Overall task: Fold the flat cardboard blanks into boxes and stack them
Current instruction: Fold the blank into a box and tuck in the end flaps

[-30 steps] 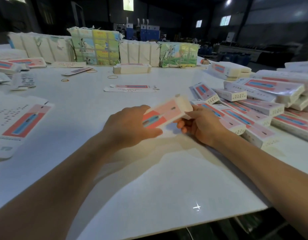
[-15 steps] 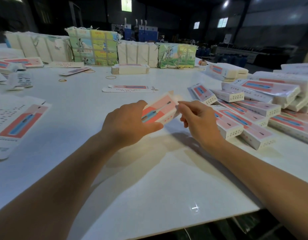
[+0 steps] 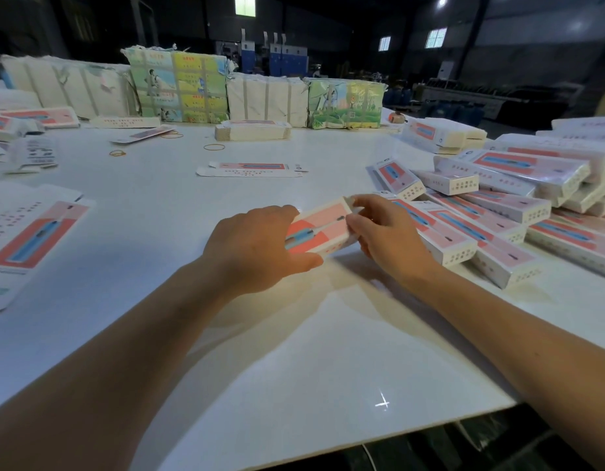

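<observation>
1. Dim warehouse; white table (image 3: pixel 131 232), bundled stock at 12 o'clock.
2. Pile of folded boxes (image 3: pixel 491 229) at 3 o'clock.
3. Box (image 3: pixel 319 229) at centre, left hand (image 3: pixel 256 249) clamped round its near end.
4. Right hand (image 3: pixel 386 236) pinches the far end: likely closing the end flap. Next: tuck fully, stack at 3.

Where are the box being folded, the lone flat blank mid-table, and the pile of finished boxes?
box (image 3: pixel 319 229), head view, on its pink printed top face.
flat blank (image 3: pixel 251 168), head view, on its middle panel.
pile of finished boxes (image 3: pixel 518 171), head view, on a top box's printed face.
</observation>
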